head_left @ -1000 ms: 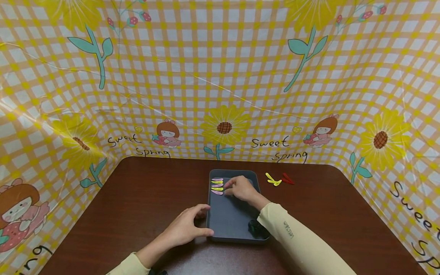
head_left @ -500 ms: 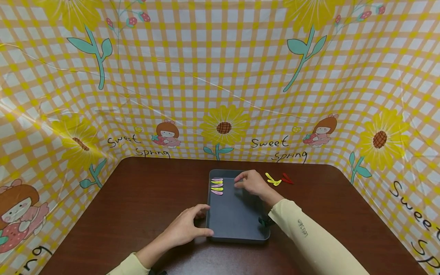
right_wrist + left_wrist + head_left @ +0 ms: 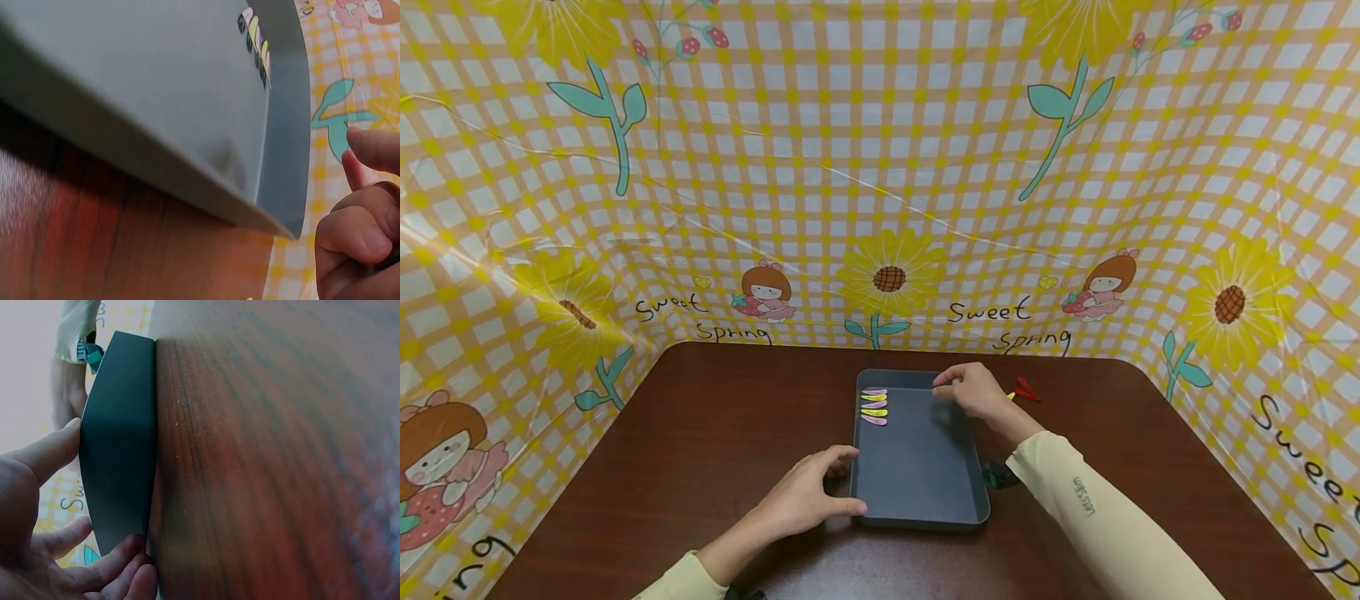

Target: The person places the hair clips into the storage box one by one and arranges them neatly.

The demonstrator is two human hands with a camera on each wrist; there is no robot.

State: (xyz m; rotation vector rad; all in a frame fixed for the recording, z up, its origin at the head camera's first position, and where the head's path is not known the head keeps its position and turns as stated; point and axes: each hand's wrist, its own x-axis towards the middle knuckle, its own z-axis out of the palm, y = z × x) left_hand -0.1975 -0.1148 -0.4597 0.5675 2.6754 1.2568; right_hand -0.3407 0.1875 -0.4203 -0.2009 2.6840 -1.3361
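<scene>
A dark grey rectangular tray (image 3: pixel 917 492) lies on the table. My left hand (image 3: pixel 808 492) rests against its left side, thumb on the rim and fingertips along the outer wall in the left wrist view. Along the tray's inner left side runs a column of several snap hair clips (image 3: pixel 874 412), pink and yellow by turns. My right hand (image 3: pixel 977 392) is over the tray's far right corner, with nothing held. In the right wrist view its thumb and index finger reach forward, the other fingers bent loosely.
Right of the tray, red hair clips (image 3: pixel 1027 389) lie on the brown table (image 3: pixel 737 408). A yellow clip (image 3: pixel 1011 396) peeks out beside my right hand, which hides the other yellow ones. A checked, flower-printed cloth (image 3: pixel 880 167) stands around the table's back and sides.
My right hand has moved right and away from the clip column, toward the tray's right rim, now covering most of the yellow clips on the table. The left hand has stayed put.
</scene>
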